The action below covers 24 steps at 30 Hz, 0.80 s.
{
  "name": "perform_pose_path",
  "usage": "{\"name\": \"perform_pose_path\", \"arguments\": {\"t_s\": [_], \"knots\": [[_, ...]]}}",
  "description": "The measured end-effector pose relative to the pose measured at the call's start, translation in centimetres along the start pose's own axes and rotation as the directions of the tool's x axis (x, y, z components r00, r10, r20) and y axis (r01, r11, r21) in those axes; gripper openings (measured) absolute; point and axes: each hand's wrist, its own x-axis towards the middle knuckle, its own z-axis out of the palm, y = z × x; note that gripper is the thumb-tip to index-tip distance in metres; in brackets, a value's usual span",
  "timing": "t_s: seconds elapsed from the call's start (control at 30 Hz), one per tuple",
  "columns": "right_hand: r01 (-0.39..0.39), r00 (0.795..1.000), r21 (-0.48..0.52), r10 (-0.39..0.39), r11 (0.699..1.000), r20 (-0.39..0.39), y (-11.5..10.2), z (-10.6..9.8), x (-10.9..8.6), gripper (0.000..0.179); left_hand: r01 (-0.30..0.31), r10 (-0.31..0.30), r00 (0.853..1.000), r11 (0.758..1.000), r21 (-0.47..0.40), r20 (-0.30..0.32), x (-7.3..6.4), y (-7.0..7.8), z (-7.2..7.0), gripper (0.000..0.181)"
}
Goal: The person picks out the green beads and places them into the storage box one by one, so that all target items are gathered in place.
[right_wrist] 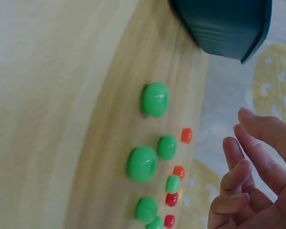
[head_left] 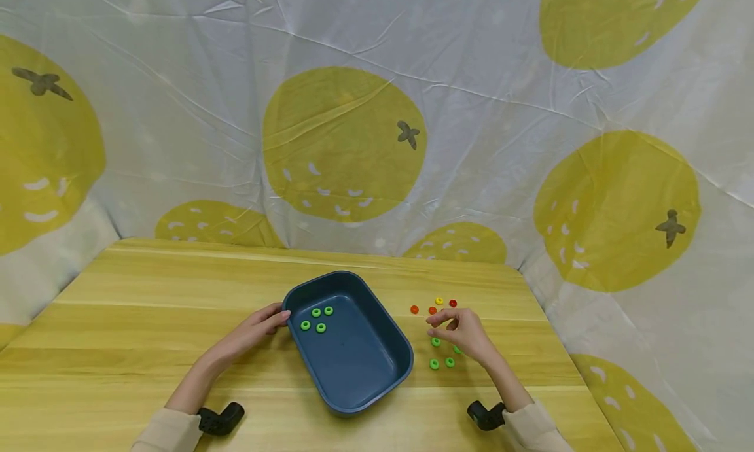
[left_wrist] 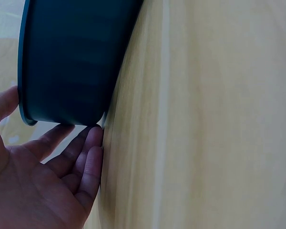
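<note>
A dark blue plastic basin (head_left: pixel 356 360) stands at an angle in the middle of the table. Several small green rings (head_left: pixel 321 328) lie inside, near its far left corner. My left hand (head_left: pixel 262 324) grips that end of the basin, thumb at the rim and fingers against the outer wall in the left wrist view. Right of the basin, my right hand (head_left: pixel 462 333) hovers above more green rings (head_left: pixel 434 364), with a gap between thumb and index finger and nothing visible held. Beyond it lie an orange ring (head_left: pixel 415 309), a yellow ring (head_left: pixel 438 301) and a red ring (head_left: pixel 453 303).
The wood-grain table (head_left: pixel 177 308) ends at a pale curtain (head_left: pixel 471 144) printed with yellow fruit, behind and at the right. Each wrist wears a black device (head_left: pixel 220 419) near the sleeve. The basin's tall wall (right_wrist: pixel 224 28) rises beside the loose rings.
</note>
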Motion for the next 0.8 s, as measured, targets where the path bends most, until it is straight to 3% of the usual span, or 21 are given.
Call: {"name": "perform_pose_path", "arguments": {"t_s": [0.43, 0.8], "knots": [[-0.062, 0.998, -0.073, 0.060, 0.995, -0.021, 2.4, 0.7, -0.7, 0.016, 0.005, -0.005, 1.000, 1.000, 0.004, 0.001, -0.1, 0.1, 0.0, 0.057], [-0.084, 0.996, -0.107, 0.083, 0.991, -0.018, 2.5, 1.4, -0.5, 0.011, 0.007, -0.007, 1.000, 1.000, -0.004, 0.004, -0.1, 0.0, 0.0, 0.057]]}}
